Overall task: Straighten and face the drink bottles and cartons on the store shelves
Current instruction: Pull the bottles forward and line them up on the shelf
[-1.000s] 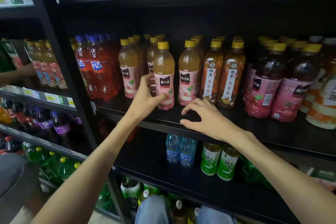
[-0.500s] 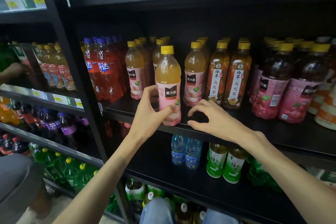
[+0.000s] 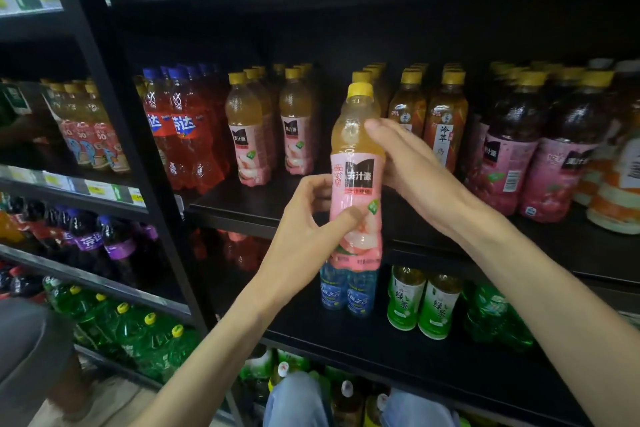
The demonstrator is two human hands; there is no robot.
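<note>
A peach juice bottle (image 3: 356,163) with a yellow cap and pink label is lifted upright in front of the middle shelf (image 3: 242,204), label toward me. My left hand (image 3: 304,236) grips its lower half, thumb across the label. My right hand (image 3: 415,166) holds its upper right side, fingers reaching behind the bottle. Two rows of the same peach bottles (image 3: 249,142) stand on the shelf to the left. Oolong tea bottles (image 3: 445,121) stand behind my right hand.
Red soda bottles (image 3: 187,135) fill the shelf's left end and dark plum juice bottles (image 3: 512,149) its right. Below stand blue water bottles (image 3: 346,291) and green tea bottles (image 3: 422,302). A black upright post (image 3: 114,114) separates the left bay.
My left hand has pulled the peach bottle off the shelf toward me and raised it. My right hand left the shelf edge and took hold of the bottle's upper side.
</note>
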